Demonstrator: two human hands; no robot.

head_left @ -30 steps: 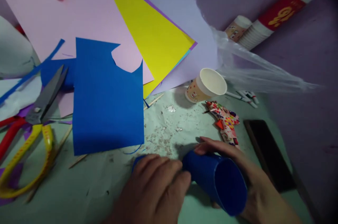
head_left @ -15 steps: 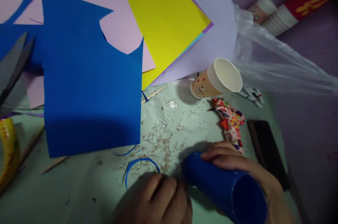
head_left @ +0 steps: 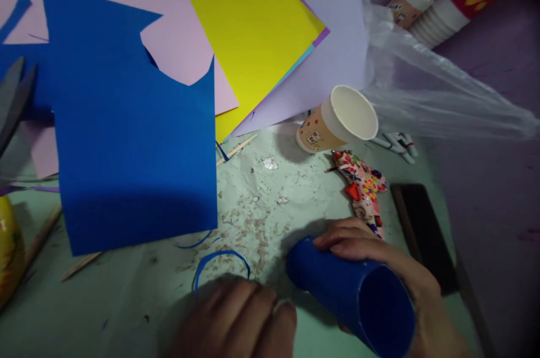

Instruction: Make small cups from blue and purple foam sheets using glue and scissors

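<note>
A blue paper tube [head_left: 337, 296] lies tilted in my right hand [head_left: 379, 256], its open end toward me. The fingers wrap over its top and right side. My left hand [head_left: 240, 318] is close by on the left, its fingers curled and pressed together. Whatever those fingers hold, if anything, is hidden beneath them. A thin curved blue paper strip [head_left: 222, 255] lies just beyond the left knuckles. Further off, a large blue paper sheet [head_left: 135, 138] with a rounded piece cut from its upper right edge covers the left part of the table.
A paper cup [head_left: 324, 127] stands beyond the tube, near a floral-patterned object [head_left: 365, 186] and a dark phone [head_left: 422, 234]. Scissors [head_left: 14, 99] and a yellow roll [head_left: 8, 251] lie at left. Yellow paper [head_left: 248, 26], stacked cups [head_left: 439, 20] and clear plastic [head_left: 422, 82] are at the back.
My left hand has shifted slightly left and down, away from the tube. The tube stays in my right hand at about the same tilt. The whole view has drifted a little.
</note>
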